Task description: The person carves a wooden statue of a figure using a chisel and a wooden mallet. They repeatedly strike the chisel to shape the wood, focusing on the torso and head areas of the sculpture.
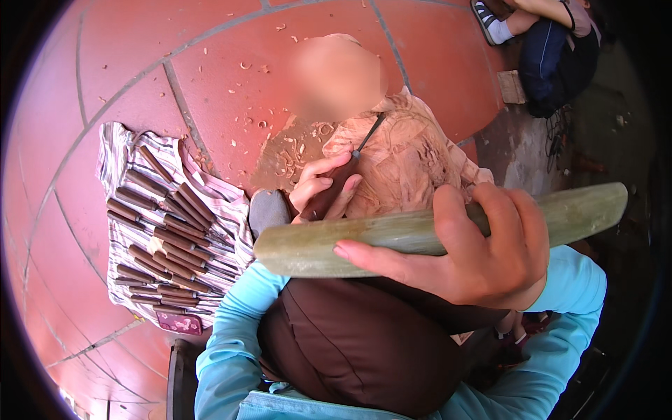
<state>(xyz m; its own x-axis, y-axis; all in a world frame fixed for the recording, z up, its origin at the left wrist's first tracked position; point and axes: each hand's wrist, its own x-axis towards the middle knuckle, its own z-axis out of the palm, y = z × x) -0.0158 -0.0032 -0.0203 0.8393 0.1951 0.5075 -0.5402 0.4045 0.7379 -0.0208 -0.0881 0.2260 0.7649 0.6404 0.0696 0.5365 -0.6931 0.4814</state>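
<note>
In my left hand [315, 187] is a carving chisel [339, 183], its dark brown handle wrapped by my fingers. The chisel's thin blade reaches up over a carved wooden figure [406, 164] with draped folds, the tip close to its neck; whether it touches I cannot tell. My right hand [490, 252] is closed around a long, smooth, greenish bar-shaped mallet [329, 246]. This mallet lies crosswise above my lap, in front of the figure's lower part, and hides some of it. The figure's rounded top [339, 77] is blurred.
To my left, several brown-handled chisels [175, 241] lie on a striped cloth [115, 150], with a patterned red phone-like item [178, 323] at its near edge. Wood shavings [264, 68] dot the red tiles. Another person [560, 49] sits at the far right, beside a small block [512, 87].
</note>
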